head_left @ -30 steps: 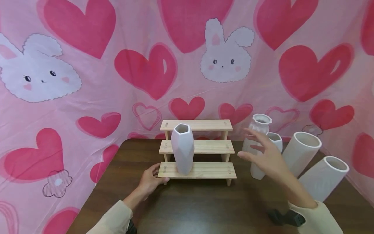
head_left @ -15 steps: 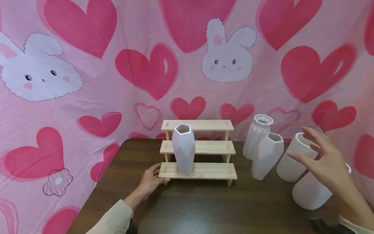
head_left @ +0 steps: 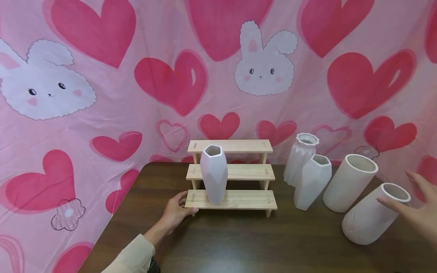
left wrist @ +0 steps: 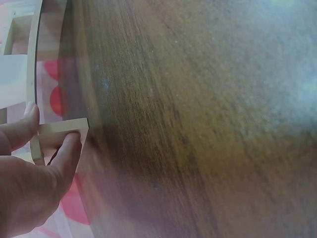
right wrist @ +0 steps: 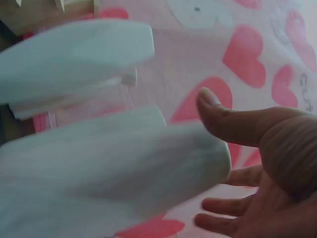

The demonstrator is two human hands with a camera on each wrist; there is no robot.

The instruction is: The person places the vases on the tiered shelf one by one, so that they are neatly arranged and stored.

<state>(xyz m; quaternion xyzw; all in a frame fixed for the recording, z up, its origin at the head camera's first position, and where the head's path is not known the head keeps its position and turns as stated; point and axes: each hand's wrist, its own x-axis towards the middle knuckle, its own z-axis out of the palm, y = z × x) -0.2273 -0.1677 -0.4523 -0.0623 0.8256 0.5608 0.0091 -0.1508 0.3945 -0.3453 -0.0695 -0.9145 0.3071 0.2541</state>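
Note:
A three-step wooden stand (head_left: 246,199) is on the table, and a white faceted vase (head_left: 214,174) stands upright on its lowest step. My left hand (head_left: 175,212) grips the left end of that step; in the left wrist view the thumb and a finger of the hand (left wrist: 39,173) hold the board and its leg. At the right edge, my right hand (head_left: 418,204) holds nothing, fingers and thumb spread around the mouth end of the nearest white vase (head_left: 372,218). In the right wrist view the hand (right wrist: 267,173) is beside that vase (right wrist: 148,173); contact cannot be told.
Right of the stand are a ribbed white vase (head_left: 297,161), a second faceted vase (head_left: 311,184) and a white cylindrical vase (head_left: 349,184). A pink cloth (head_left: 218,94) with hearts and rabbits hangs behind the brown table (head_left: 239,242).
My right hand has moved right, past the ribbed, faceted and cylindrical vases, to the rightmost vase. My left hand and the vase on the stand have stayed in place.

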